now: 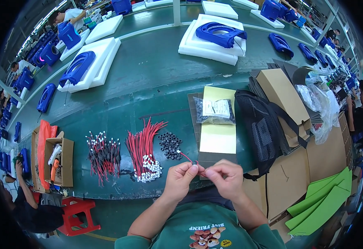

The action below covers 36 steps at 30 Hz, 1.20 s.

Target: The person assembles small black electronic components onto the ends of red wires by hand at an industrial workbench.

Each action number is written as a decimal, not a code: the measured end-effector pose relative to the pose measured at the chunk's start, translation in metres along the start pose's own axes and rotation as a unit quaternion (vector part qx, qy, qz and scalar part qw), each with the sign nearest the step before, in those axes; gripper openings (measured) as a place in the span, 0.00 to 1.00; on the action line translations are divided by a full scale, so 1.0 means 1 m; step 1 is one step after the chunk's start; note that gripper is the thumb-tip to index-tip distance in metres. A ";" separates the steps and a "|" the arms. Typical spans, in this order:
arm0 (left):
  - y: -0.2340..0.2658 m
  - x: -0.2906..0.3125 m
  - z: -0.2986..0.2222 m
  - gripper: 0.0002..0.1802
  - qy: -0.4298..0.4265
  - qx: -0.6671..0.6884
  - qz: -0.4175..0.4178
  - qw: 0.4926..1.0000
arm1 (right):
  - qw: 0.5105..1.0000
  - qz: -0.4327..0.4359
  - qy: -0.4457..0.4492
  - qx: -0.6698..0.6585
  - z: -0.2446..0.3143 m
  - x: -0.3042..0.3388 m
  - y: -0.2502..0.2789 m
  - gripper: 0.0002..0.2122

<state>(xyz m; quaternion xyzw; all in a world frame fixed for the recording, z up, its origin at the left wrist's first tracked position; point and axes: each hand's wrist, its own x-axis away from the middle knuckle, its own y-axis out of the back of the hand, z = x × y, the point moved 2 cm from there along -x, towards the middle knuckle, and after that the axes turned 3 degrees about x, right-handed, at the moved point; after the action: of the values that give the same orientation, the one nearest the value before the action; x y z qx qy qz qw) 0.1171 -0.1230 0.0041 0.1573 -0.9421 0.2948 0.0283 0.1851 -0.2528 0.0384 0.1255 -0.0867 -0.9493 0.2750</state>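
Note:
Close to my body, at the table's front edge, both hands pinch a thin red wire (185,156) with a small white connector at its far end. My left hand (180,178) grips it between thumb and forefinger. Just beside it, my right hand (226,179) is closed on the same wire, its lower part mostly hidden by the fingers. Beyond my left hand lies a heap of small black rings (170,145). Left of that spreads a bundle of red wires (142,143) with white connectors, then a bundle of wires with black sleeves (103,155).
A cardboard box (61,162) holding an orange-handled tool stands at the left. On the right are a bag of dark parts (216,111) on yellow paper, a black mesh backpack (258,128), cardboard and green sheets (322,199). Blue housings (221,34) rest on white foam beyond.

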 end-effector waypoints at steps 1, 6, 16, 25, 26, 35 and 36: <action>0.001 0.000 -0.002 0.12 -0.005 -0.028 0.020 0.999 | 1.000 -0.001 -0.001 0.000 -0.002 -0.003 0.002 0.02; 0.002 -0.005 0.013 0.12 0.056 -0.005 -0.043 0.997 | 0.982 -0.022 -0.001 0.188 -0.027 -0.033 0.003 0.06; 0.003 0.006 0.051 0.11 0.097 0.029 -0.066 0.993 | 0.934 0.100 0.018 0.342 -0.046 -0.039 -0.009 0.06; 0.008 0.005 0.051 0.12 0.103 0.009 -0.039 0.994 | 0.915 0.099 0.065 0.385 -0.045 -0.038 -0.014 0.04; 0.008 0.004 0.051 0.12 0.103 0.010 -0.038 0.994 | 0.908 0.113 0.077 0.396 -0.046 -0.038 -0.014 0.04; 0.006 0.004 0.050 0.10 0.103 0.002 -0.039 0.994 | 0.982 -0.110 0.070 0.139 -0.044 -0.025 0.008 0.03; 0.006 0.004 0.049 0.10 0.107 0.004 -0.037 0.994 | 0.978 -0.145 0.093 0.116 -0.048 -0.025 0.015 0.03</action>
<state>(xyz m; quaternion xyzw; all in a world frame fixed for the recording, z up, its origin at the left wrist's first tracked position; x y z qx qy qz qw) 0.1135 -0.1473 -0.0393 0.1600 -0.9258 0.3128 0.1395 0.2269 -0.2561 0.0008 0.2555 -0.1513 -0.9467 0.1251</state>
